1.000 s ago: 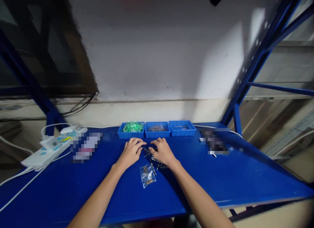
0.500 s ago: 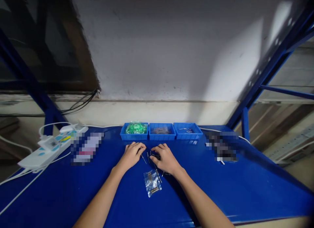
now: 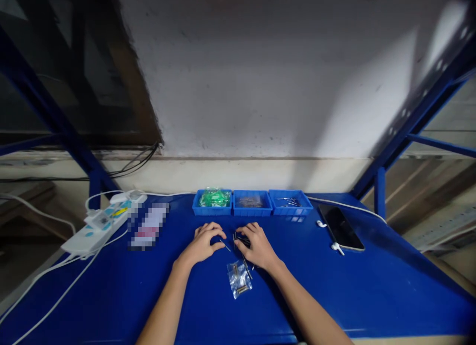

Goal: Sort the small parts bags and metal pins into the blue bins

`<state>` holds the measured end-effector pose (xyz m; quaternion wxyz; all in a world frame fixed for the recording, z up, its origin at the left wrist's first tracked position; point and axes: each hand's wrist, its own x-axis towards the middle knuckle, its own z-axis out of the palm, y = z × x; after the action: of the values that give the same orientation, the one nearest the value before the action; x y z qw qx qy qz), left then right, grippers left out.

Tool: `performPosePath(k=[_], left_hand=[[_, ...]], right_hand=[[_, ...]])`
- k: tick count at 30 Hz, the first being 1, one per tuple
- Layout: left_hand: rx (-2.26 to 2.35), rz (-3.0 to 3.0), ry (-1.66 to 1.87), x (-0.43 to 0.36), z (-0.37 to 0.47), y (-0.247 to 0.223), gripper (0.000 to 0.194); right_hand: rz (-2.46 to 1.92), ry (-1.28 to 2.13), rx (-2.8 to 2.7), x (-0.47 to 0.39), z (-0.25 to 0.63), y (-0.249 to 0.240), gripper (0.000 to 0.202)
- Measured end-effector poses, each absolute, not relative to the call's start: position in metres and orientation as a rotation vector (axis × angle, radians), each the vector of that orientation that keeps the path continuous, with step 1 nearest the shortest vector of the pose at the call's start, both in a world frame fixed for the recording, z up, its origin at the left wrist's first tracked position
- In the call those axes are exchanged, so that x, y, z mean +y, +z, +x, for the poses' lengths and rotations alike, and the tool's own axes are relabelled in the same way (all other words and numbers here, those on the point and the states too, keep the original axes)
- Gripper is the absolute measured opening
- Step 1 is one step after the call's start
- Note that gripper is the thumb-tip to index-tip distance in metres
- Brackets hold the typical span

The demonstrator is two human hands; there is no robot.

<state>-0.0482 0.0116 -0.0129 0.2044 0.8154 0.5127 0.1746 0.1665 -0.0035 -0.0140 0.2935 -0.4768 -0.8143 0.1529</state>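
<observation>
My left hand rests low over the blue table, its thumb and index finger curved and apart. One thin metal rod lies at its fingertips, slanting toward me. My right hand arches over a small cluster of dark thin metal rods, which shows between its spread thumb and index finger; the palm hides part of the cluster. Another metal rod lies just below that hand. Closer to me is a clear plastic bag with a few brass-coloured pieces inside.
Three blue bins stand along the back: one with green packets, one with small brownish pieces, one with metal rods. A phone and white earbuds lie right. A power strip with cables sits left beside a blurred item.
The view has shifted, so the scene sits further right. The rod by my left hand has turned to a flatter slant, and that hand's thumb and index finger are further apart. My right hand stays over the cluster.
</observation>
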Motion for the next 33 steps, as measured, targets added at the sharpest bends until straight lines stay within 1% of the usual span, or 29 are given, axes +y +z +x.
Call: performPosePath(k=[2, 3, 7, 10, 11, 17, 20, 22, 25, 29, 33], left_hand=[[1.425, 2.262, 0.505, 0.012, -0.049, -0.013, 0.007], [1.432, 2.247, 0.533, 0.012, -0.049, -0.012, 0.007], [1.374, 2.084, 0.777, 0.015, -0.04, -0.011, 0.011], [1.261, 1.958, 0.898, 0.016, -0.032, -0.011, 0.014], [1.248, 1.927, 0.913, 0.016, -0.03, -0.011, 0.014], [1.258, 1.868, 1.0, 0.012, -0.025, -0.013, 0.018], [1.253, 1.966, 1.018, 0.01, -0.024, -0.011, 0.017], [1.277, 2.01, 1.009, 0.01, -0.022, -0.009, 0.019], [1.324, 2.024, 0.996, 0.007, -0.018, -0.008, 0.026], [1.317, 1.984, 0.979, 0.005, -0.015, -0.008, 0.032], [1.303, 2.001, 0.916, 0.005, -0.015, -0.01, 0.028]], right_hand=[[-1.267, 0.411, -2.163, -0.004, 0.166, -0.012, 0.022], [-1.26, 0.413, -2.166, -0.004, 0.166, -0.012, 0.022], [-1.198, 0.424, -2.211, -0.005, 0.164, -0.01, 0.021], [-1.189, 0.394, -2.206, -0.006, 0.163, -0.01, 0.01], [-1.191, 0.378, -2.199, -0.006, 0.163, -0.01, 0.01], [-1.207, 0.325, -2.13, -0.005, 0.166, -0.011, 0.019], [-1.214, 0.336, -2.096, -0.004, 0.168, -0.01, 0.022], [-1.202, 0.339, -2.095, -0.003, 0.168, -0.009, 0.021], [-1.175, 0.328, -2.105, -0.003, 0.167, -0.009, 0.017], [-1.146, 0.285, -2.118, -0.005, 0.165, -0.01, 0.02], [-1.101, 0.195, -2.011, -0.003, 0.178, -0.001, 0.019]])
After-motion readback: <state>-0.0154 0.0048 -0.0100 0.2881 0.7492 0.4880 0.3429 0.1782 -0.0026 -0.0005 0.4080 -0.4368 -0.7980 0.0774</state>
